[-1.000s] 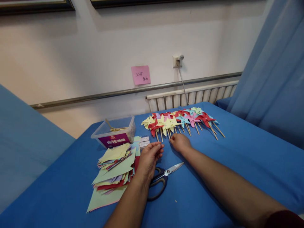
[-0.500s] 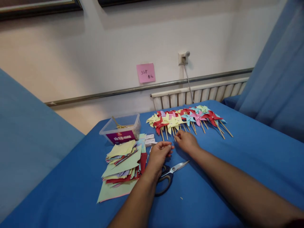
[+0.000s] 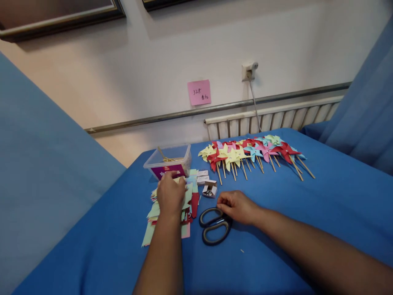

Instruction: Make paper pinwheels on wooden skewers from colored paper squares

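Both hands have drawn back from the pinwheels (image 3: 254,153): the left hand (image 3: 170,195) now lies palm-down, fingers loosely curled, on the paper stack (image 3: 187,205) near the table's (image 3: 307,213) left edge, gripping nothing clearly. The right hand (image 3: 238,206) covers the blades of the scissors (image 3: 213,226); whether it grips them cannot be told. Bare cloth lies open toward the near and right edges.

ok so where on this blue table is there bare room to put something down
Bare cloth lies right of the right hand, below the pinwheels, and left of the paper stack. It is crowded between the plastic tub, the small boxes, the left hand and the scissors.
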### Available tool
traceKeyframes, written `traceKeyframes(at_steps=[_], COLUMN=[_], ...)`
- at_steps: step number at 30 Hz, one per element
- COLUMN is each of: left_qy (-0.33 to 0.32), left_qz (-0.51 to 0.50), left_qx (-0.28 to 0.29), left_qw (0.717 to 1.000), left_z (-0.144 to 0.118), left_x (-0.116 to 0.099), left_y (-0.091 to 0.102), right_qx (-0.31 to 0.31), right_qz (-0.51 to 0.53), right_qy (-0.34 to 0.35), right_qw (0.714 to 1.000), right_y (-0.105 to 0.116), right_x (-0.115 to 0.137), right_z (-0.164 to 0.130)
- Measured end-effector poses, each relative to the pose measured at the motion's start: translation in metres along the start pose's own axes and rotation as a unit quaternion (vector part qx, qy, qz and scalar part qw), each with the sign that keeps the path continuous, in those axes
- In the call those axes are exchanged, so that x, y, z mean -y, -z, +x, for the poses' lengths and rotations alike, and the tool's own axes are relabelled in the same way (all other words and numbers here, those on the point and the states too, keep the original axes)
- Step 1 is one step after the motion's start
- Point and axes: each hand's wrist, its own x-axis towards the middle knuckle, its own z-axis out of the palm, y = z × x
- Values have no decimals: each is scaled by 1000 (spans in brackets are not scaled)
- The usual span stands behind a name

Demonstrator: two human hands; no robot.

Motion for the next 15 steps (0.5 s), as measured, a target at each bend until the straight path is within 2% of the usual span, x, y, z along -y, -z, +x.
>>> traceKeyframes(at_steps=[2, 4, 9, 11, 15], left_qy=[36, 83, 94, 95, 77], left_qz=[73, 93, 107, 90, 33], left_qx=[33, 61, 89, 78, 18], left_qw=[996, 990, 986, 988, 996], left_z=[9, 13, 17, 17, 14], left_x=[20, 32, 36, 34, 25], left_y=[1, 0, -3, -1, 5], right_qx=[11, 18, 31, 35, 32], right_qz=[8, 13, 24, 28, 32], right_qy=[-12, -18, -25, -29, -27], right_qw=[1000, 1000, 999, 999, 999], right_y=[-1, -2, -2, -1, 0], right_x=[-5, -8, -8, -8, -8], right_z=[1, 2, 2, 2, 2])
